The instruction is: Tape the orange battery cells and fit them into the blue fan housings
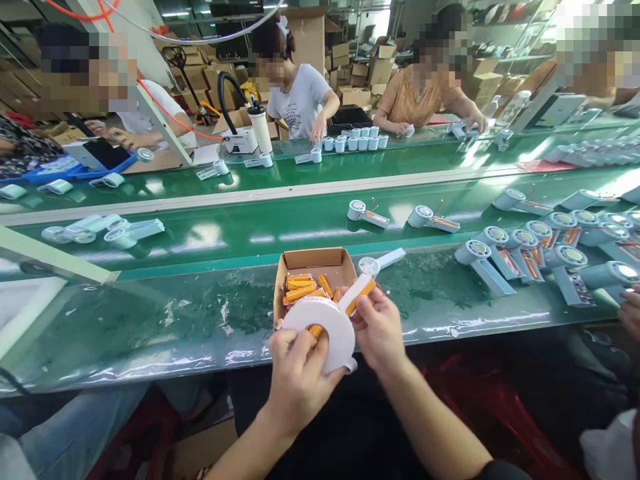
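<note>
My left hand (300, 367) is closed around a roll of white tape (340, 330), its fingers hooked into the core. A strip of tape (354, 293) runs from the roll up to my right hand (377, 327). There the thumb and fingers pinch an orange cylindrical battery (361, 298) lying against the strip. Behind the roll, an open cardboard box (320, 261) holds several orange batteries (299, 288). A pale blue fan housing with a handle (390, 259) lies just beyond my right hand, partly covered by the tape.
Several fan units with open handles (493, 273) crowd the bench at the right. More fan units (367, 215) lie on the green conveyor (240, 230). A white tray (30, 300) is at far left. Co-workers (303, 93) sit across the line, and another person's hand (631, 310) shows at right.
</note>
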A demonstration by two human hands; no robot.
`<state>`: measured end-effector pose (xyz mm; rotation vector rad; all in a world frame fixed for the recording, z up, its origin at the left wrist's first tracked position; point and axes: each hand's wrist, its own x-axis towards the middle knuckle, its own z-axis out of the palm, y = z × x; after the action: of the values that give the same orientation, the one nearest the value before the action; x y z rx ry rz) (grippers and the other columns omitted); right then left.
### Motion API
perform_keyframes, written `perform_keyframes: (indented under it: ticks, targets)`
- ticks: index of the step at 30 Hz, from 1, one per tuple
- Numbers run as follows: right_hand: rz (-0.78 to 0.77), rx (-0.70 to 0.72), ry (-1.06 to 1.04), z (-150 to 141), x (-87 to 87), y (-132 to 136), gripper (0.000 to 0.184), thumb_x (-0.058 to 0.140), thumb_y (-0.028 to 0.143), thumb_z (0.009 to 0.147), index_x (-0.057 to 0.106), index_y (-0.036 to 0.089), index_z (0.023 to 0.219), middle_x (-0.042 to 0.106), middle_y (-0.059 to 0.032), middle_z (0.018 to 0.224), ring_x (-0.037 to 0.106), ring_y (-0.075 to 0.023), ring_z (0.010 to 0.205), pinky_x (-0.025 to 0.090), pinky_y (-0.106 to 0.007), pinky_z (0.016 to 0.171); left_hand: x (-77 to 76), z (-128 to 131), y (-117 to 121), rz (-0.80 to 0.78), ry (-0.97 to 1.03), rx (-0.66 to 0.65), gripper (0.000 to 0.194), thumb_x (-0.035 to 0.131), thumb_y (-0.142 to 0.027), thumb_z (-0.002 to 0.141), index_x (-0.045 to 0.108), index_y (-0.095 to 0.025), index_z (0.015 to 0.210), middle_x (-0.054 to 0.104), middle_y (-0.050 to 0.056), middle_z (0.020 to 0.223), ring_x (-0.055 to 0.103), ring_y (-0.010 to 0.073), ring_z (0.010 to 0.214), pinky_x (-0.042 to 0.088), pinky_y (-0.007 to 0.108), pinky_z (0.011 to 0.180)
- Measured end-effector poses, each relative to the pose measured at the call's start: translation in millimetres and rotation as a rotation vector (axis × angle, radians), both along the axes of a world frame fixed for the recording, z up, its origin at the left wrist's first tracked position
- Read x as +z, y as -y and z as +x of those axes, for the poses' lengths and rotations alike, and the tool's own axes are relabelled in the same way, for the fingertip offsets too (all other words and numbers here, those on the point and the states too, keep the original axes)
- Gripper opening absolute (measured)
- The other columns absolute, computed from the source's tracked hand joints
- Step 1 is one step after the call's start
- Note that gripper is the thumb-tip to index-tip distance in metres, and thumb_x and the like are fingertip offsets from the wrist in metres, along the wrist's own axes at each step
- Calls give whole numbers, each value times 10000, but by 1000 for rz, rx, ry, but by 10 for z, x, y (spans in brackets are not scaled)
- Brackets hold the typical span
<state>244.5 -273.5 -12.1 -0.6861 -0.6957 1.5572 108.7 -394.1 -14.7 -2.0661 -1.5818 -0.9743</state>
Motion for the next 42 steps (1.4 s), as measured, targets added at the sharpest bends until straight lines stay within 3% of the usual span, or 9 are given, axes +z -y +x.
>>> perform_keyframes:
  ticks: [3, 6, 11, 14, 19, 24, 29, 35, 42]
  targets:
    - [171, -271, -47, 525, 241, -505, 327, 973, 338, 719, 758, 224, 937, 816, -6, 951, 794, -155, 888, 677, -242, 799, -144, -131, 186, -106, 62, -167, 317, 764, -501, 878, 755, -249, 1069, 680, 45, 833, 548, 224, 852, 468, 419, 929]
    - [368, -601, -104, 1182, 508, -973, 159, 880, 347, 854, 768, 260, 926, 794, 17, 1048, 772, -100, 953, 648, -152, 792, -316, -860, 376, -125, 47, 161, 243, 666, -396, 934, 723, -263, 1130, 696, 69, 929, 598, 280, 956, 492, 476, 952]
    - [315, -390, 179, 1592, 288, -865, 366, 965, 435, 733, 785, 278, 1011, 809, -13, 932, 795, -179, 823, 673, -249, 674, -468, -1936, 389, -228, 155, 435, 377, 549, -503, 980, 607, -419, 1343, 701, 30, 1133, 648, 355, 1097, 536, 602, 987]
    - [190, -250, 261, 1474, 9, -708, 461, 1008, 443, 647, 771, 234, 982, 822, -29, 855, 801, -201, 741, 669, -276, 667, -192, -1651, -29, -237, 240, 301, 401, 539, -416, 998, 614, -310, 1377, 685, 88, 1296, 605, 343, 1278, 508, 537, 1103]
    - [166, -257, 234, 1221, 31, -739, 504, 1005, 528, 613, 779, 252, 968, 831, -34, 845, 800, -197, 703, 670, -283, 676, 501, -203, -1370, -510, -88, -145, 497, 540, -585, 1006, 653, -245, 1351, 724, 100, 1251, 629, 314, 1204, 500, 501, 1089]
    - [104, -386, 268, 1275, 187, -748, 510, 1025, 568, 459, 813, 360, 873, 799, -9, 768, 777, -209, 674, 677, -344, 708, 516, 728, -2440, -905, -523, -239, 632, 764, -548, 856, 662, -175, 1356, 646, 214, 1349, 620, 373, 1219, 561, 433, 916]
    - [9, -495, 310, 1570, 0, -752, 416, 980, 560, 525, 816, 373, 859, 790, -45, 789, 758, -247, 653, 671, -466, 741, 485, 706, -3044, -1126, -498, -383, 471, 592, -251, 960, 646, -284, 1426, 671, 83, 1441, 642, 260, 1266, 526, 341, 1021]
    - [105, -379, 212, 1547, -86, -806, 467, 971, 507, 670, 769, 255, 1008, 819, -41, 855, 796, -221, 725, 675, -357, 706, 378, 641, -3241, -1042, -549, -287, 613, 732, -522, 844, 662, -227, 1377, 490, 182, 1588, 479, 418, 1432, 504, 499, 1102]
    - [103, -228, 222, 1499, 11, -847, 510, 973, 498, 685, 738, 240, 1058, 823, -63, 889, 807, -270, 792, 682, -417, 749, 535, 364, -3643, -1112, -594, -151, 571, 610, -444, 894, 595, -226, 1421, 697, 147, 1282, 720, 282, 1036, 574, 355, 868]
